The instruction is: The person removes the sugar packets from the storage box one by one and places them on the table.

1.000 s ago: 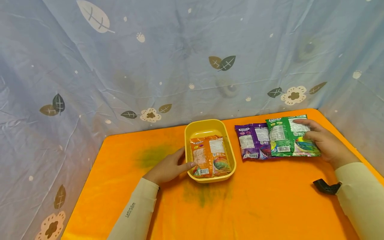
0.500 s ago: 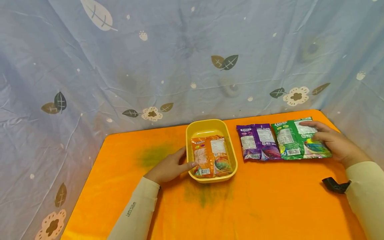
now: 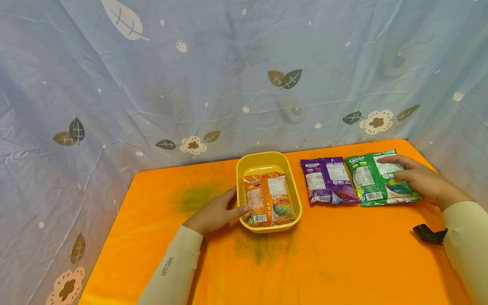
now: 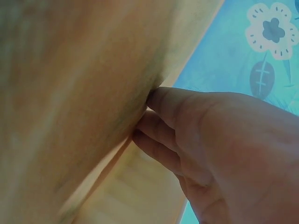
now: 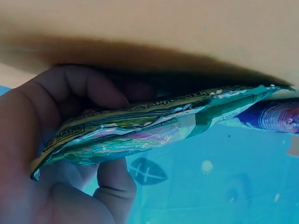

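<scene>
At the left side of a yellow plastic tray, my left hand has its thumb over the rim and its fingers against the outer wall. An orange candy bag lies inside the tray. My right hand holds the right part of a green candy bag. In the right wrist view the green bag is pinched between thumb and fingers, the fingers on its table side and a shadow under it. A purple candy bag lies just left of the green one, edges close together.
An orange cloth with faint green stains covers the table. Blue patterned curtains hang along the back and both sides. A black curved piece sticks out by the right sleeve.
My right hand has moved right with the green bag, which overlapped the purple bag before and now sits beside it, slightly lower in view. My left hand has stayed at the tray.
</scene>
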A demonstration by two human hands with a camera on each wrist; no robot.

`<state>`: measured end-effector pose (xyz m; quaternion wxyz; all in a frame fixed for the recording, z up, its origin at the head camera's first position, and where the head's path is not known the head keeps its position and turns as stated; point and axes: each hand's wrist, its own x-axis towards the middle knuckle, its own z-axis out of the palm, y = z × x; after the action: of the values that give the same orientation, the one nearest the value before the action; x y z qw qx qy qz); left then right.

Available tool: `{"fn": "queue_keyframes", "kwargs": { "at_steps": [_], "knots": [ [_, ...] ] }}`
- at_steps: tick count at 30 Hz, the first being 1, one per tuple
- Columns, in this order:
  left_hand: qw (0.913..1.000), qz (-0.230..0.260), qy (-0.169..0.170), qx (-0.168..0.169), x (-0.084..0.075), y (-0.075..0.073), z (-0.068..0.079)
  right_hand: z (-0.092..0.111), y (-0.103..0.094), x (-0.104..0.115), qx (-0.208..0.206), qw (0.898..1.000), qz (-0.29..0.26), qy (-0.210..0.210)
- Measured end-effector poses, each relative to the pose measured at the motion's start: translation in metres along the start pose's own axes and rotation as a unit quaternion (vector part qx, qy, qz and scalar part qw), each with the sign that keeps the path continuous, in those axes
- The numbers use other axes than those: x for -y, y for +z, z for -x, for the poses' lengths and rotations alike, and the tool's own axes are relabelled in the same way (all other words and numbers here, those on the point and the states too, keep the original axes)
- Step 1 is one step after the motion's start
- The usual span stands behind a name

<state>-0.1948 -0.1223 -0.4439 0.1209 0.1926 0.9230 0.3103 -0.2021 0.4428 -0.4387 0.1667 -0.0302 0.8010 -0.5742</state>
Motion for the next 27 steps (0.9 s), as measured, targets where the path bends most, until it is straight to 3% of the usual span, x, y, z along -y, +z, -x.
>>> {"fn": "queue_keyframes", "kwargs": {
  "at_steps": [9, 16, 27],
  "knots": [
    [1.0, 0.001, -0.007, 0.001, 0.0, 0.0, 0.004, 0.0, 0.002, 0.006, -0.014, 0.996, 0.086, -0.003],
    [1.0, -0.002, 0.001, 0.0, -0.001, 0.0, 0.002, 0.008, -0.001, 0.003, -0.056, 0.994, 0.091, 0.013],
    [1.0, 0.002, -0.004, 0.0, 0.002, 0.002, -0.001, 0.015, -0.006, -0.008, -0.095, 0.991, 0.09, -0.007]
  ]
}}
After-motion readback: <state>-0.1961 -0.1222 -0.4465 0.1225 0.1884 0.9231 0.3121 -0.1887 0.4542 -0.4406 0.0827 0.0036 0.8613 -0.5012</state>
